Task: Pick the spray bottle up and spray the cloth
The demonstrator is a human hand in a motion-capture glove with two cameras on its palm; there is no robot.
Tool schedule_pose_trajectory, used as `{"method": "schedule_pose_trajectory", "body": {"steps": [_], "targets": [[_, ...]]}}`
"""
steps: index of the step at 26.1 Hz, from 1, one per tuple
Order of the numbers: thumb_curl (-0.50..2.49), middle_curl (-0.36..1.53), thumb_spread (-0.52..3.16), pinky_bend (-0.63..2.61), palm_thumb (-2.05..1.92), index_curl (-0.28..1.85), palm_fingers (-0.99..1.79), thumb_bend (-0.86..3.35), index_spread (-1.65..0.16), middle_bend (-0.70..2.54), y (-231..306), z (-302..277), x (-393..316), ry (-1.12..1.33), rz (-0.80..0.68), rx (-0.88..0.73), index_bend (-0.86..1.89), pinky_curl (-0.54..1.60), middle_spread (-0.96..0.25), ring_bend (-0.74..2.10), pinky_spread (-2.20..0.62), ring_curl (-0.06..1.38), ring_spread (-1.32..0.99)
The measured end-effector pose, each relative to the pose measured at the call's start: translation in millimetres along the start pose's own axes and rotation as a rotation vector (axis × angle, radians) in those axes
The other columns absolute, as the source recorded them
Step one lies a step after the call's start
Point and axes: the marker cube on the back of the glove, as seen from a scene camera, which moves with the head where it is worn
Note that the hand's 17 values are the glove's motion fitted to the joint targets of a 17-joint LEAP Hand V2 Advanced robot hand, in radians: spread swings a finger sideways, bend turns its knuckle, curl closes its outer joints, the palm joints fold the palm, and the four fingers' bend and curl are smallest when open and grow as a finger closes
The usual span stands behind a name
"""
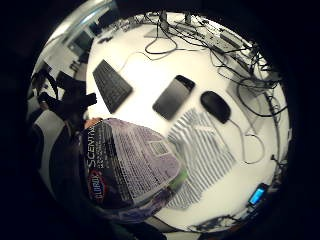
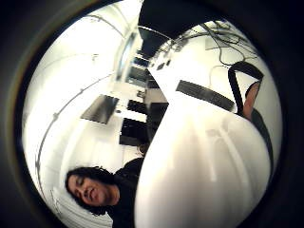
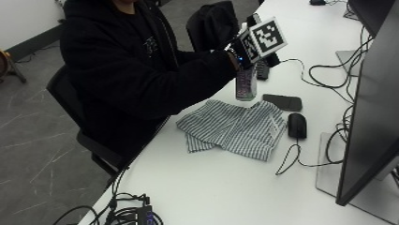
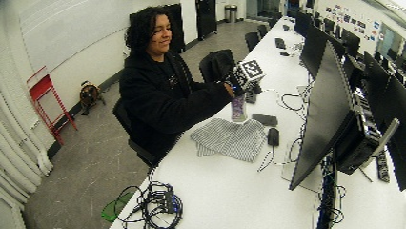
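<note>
Striped cloth point(image 3: 233, 127) lies rumpled on the white table point(image 3: 205, 187), just in front of the seated person, with a phone point(image 3: 282, 101) and a mouse point(image 3: 297, 125) at its far edge and a keyboard point(image 1: 111, 85) further along. The gloved right hand point(image 3: 240, 52) is wrapped around the top of the spray bottle point(image 3: 246, 85) and holds it upright, its long axis vertical, base down, just past the cloth's far edge (whether the base is clear of the table I cannot tell). From the grip the cloth lies below and towards the person. I judge the nozzle must tip that way; its present heading is hidden by the hand.
</note>
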Motion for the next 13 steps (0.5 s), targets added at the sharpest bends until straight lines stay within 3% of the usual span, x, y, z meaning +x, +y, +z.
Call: {"method": "schedule_pose_trajectory", "body": {"steps": [8, 13], "targets": [[0.79, 0.51, 0.29, 0.47, 0.92, 0.57, 1.39, -0.03, -0.29, 0.55, -2, 26, 35, -0.255, 0.047, 0.233, 0.24, 0.42, -0.22, 0.73, -0.31, 0.47, -0.21], [0.8, 0.51, 0.29, 0.47, 0.92, 0.57, 1.38, -0.03, -0.29, 0.56, -6, 45, 47, -0.285, 0.074, 0.276, 0.24, 0.42, -0.22, 0.72, -0.31, 0.47, -0.21]]}}
